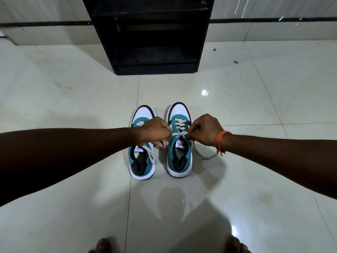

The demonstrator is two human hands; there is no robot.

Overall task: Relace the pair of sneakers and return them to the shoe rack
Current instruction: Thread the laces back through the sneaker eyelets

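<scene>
Both hands pinched the lace (179,133) over the right sneaker (179,143). The left hand (155,129) and right hand (205,129) flanked it.

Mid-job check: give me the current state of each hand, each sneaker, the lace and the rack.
left hand: closed, pinching the lace
right hand: closed, pinching the lace
lace: pulled across the right sneaker's top eyelets, untied
right sneaker: on the floor, laced, untied
left sneaker: on the floor, lace loose, partly hidden
shoe rack: visible shelves hold no shoes
</scene>
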